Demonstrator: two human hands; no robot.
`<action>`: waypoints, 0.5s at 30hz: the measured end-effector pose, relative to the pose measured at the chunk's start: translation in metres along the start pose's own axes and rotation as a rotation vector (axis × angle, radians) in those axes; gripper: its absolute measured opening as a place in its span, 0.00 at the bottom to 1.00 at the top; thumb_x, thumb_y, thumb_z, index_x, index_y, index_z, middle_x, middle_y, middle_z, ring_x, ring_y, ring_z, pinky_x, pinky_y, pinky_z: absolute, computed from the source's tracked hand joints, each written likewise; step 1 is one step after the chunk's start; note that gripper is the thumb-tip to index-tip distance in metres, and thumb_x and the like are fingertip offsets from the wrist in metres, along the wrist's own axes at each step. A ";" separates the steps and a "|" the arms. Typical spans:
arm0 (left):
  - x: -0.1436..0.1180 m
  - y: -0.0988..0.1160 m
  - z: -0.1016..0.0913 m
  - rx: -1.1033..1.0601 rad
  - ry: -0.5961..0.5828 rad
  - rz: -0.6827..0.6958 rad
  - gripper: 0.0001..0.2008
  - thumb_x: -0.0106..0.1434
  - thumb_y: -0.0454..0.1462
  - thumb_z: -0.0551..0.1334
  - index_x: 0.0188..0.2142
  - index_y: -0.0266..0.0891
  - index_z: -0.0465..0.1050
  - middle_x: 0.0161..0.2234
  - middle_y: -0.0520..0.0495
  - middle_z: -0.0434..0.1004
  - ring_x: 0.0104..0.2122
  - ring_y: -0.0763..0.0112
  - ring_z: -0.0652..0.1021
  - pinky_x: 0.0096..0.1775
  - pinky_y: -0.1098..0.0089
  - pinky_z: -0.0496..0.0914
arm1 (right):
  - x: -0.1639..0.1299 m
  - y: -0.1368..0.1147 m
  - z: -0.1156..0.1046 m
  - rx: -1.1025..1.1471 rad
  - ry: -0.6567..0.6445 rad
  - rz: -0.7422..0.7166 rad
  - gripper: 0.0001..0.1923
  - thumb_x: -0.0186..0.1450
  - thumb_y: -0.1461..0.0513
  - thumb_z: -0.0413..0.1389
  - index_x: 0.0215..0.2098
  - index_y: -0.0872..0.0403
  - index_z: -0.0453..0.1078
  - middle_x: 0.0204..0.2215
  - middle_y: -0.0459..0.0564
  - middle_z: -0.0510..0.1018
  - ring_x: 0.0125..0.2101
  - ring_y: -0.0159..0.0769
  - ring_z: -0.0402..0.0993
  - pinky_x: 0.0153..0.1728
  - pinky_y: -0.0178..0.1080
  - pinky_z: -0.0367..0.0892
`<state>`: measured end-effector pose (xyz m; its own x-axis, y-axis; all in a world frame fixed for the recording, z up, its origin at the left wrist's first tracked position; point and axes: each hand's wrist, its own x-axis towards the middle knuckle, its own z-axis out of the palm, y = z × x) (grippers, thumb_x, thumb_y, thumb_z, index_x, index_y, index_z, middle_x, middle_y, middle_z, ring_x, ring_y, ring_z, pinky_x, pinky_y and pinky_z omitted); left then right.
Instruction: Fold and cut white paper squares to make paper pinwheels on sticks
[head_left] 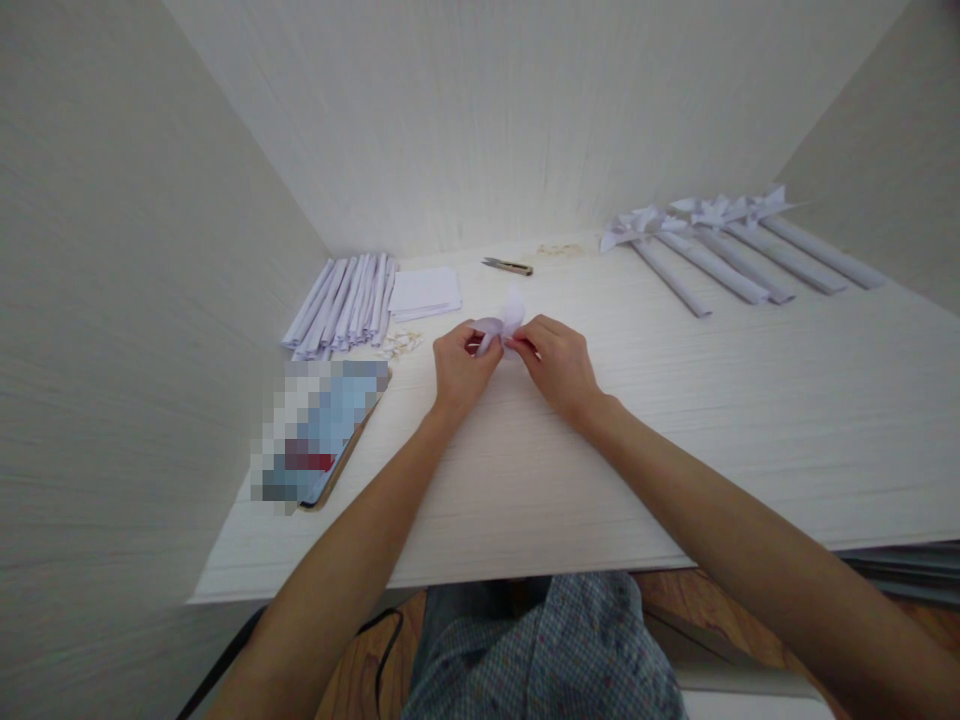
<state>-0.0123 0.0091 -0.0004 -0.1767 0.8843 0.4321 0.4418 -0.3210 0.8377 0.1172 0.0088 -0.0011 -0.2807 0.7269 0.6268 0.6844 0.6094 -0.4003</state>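
Note:
Above the middle of the white table, a folded white paper piece with curled flaps is held between both hands. My left hand is closed round its left side, thumb in front and fingers behind. From the right, my right hand pinches the paper near its centre with thumb and forefinger. Part of the paper is hidden by the fingers. Beyond the hands lie small thread snips. A stack of square white paper sheets is to the left of them.
A pile of rolled paper tubes lies at the far left, with small pale bits beside it. A phone, its screen blurred out, rests nearer. Several paper pinwheels on tubes lie at the back right. Walls enclose the table.

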 end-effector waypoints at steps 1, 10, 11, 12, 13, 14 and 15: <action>0.000 0.000 0.000 -0.004 -0.008 0.003 0.05 0.47 0.33 0.58 0.24 0.35 0.73 0.23 0.50 0.76 0.23 0.74 0.74 0.27 0.74 0.69 | 0.000 0.000 0.000 0.000 0.000 0.003 0.10 0.62 0.65 0.49 0.25 0.56 0.68 0.24 0.50 0.71 0.27 0.33 0.64 0.30 0.36 0.59; 0.000 -0.003 -0.001 0.007 -0.047 0.036 0.05 0.48 0.33 0.58 0.25 0.36 0.72 0.23 0.50 0.75 0.23 0.74 0.74 0.27 0.74 0.69 | 0.000 -0.001 -0.001 0.007 -0.024 0.032 0.11 0.63 0.63 0.50 0.24 0.57 0.68 0.24 0.50 0.70 0.27 0.33 0.65 0.30 0.36 0.58; 0.000 -0.003 0.000 0.007 -0.051 0.040 0.05 0.48 0.33 0.58 0.25 0.36 0.72 0.23 0.50 0.75 0.24 0.74 0.74 0.28 0.74 0.69 | 0.001 0.000 -0.001 0.011 -0.018 0.027 0.11 0.63 0.63 0.49 0.24 0.57 0.68 0.24 0.50 0.70 0.27 0.33 0.64 0.30 0.36 0.58; 0.000 -0.003 0.000 0.006 -0.051 0.044 0.06 0.48 0.33 0.58 0.25 0.36 0.73 0.23 0.50 0.75 0.24 0.74 0.74 0.28 0.74 0.69 | 0.001 0.000 -0.001 0.016 -0.009 0.022 0.11 0.63 0.64 0.49 0.24 0.56 0.68 0.24 0.50 0.70 0.27 0.33 0.64 0.30 0.36 0.58; -0.001 -0.003 0.000 0.005 -0.048 0.047 0.06 0.48 0.33 0.58 0.25 0.36 0.73 0.23 0.50 0.75 0.24 0.74 0.74 0.28 0.74 0.69 | 0.001 0.000 -0.001 0.022 -0.001 0.017 0.10 0.62 0.64 0.49 0.24 0.56 0.68 0.24 0.49 0.70 0.27 0.33 0.64 0.30 0.36 0.58; -0.001 -0.003 0.000 0.004 -0.046 0.048 0.06 0.48 0.33 0.58 0.25 0.36 0.73 0.23 0.50 0.75 0.24 0.74 0.74 0.28 0.74 0.69 | 0.001 0.001 -0.001 0.028 0.006 0.014 0.10 0.62 0.65 0.49 0.24 0.56 0.67 0.24 0.49 0.70 0.27 0.33 0.64 0.30 0.36 0.58; -0.001 -0.003 0.000 0.002 -0.045 0.048 0.06 0.48 0.33 0.58 0.25 0.36 0.73 0.23 0.51 0.75 0.24 0.74 0.74 0.27 0.74 0.69 | 0.001 0.001 -0.001 0.032 0.009 0.012 0.10 0.62 0.66 0.49 0.24 0.56 0.67 0.24 0.49 0.70 0.27 0.33 0.64 0.30 0.35 0.58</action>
<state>-0.0137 0.0093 -0.0029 -0.1155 0.8825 0.4558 0.4506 -0.3624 0.8158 0.1181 0.0096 -0.0006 -0.2666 0.7315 0.6275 0.6660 0.6104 -0.4287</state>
